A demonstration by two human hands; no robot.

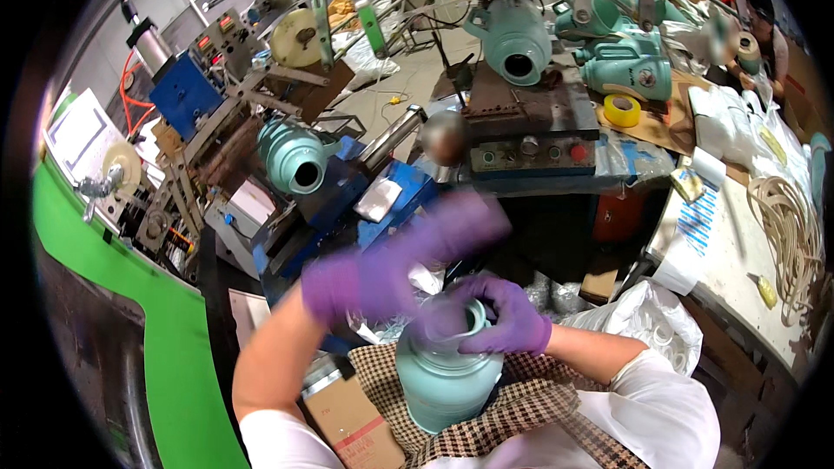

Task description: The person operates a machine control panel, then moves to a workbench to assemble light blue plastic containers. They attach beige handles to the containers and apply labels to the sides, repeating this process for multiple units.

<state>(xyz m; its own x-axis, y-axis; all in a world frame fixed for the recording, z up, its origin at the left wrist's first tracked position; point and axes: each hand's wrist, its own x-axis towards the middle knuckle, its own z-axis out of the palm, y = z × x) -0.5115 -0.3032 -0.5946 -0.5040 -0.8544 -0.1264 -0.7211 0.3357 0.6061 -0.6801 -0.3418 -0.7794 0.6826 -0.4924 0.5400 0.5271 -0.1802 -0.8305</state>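
Observation:
A light teal thermos jug body stands upright in my lap, its open neck facing up. My right hand, in a purple glove, grips the neck by the rim, fingers curled around its right side. My left hand, also gloved in purple, is raised at the left above the jug. It is smeared by motion, and a blurred purple shape reaches from it toward the upper right. Whether that is fingers or a held thing I cannot make out. A checked brown apron lies under the jug.
Another teal jug sits on a blue machine at left. A further teal jug is mounted above a control box. Yellow tape lies at right. A white bag of rings stands beside my right arm. Another person sits far right.

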